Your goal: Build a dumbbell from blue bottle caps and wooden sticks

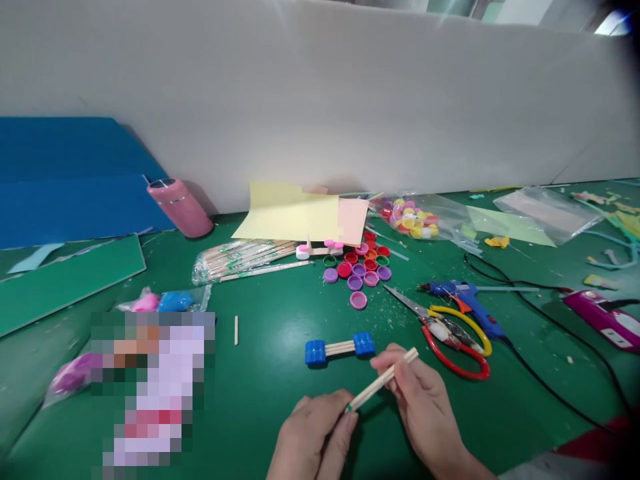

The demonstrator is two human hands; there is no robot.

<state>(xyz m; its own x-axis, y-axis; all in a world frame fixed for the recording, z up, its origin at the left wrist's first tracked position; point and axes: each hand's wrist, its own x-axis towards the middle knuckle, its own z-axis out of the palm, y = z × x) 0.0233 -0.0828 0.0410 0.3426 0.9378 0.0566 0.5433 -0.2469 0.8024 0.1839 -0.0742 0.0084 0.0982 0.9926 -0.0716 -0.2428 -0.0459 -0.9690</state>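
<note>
Two thin wooden sticks [377,385] lie side by side between my hands, slanting up to the right. My left hand [317,433] pinches their lower end, where a green tip shows. Near the upper end, the thumb and fingers of my right hand [417,400] close on the same sticks. Just beyond my hands rests a small piece made of blue bottle caps [315,352] joined by short sticks [340,348]. A short cut stick [237,331] lies by itself to the left.
Red-and-yellow scissors [457,340] and a blue glue gun [467,303] with a black cord are at right. Loose caps [355,283], bagged sticks [245,259], and yellow paper [290,213] sit farther back. A pink flask [181,208] stands against the wall.
</note>
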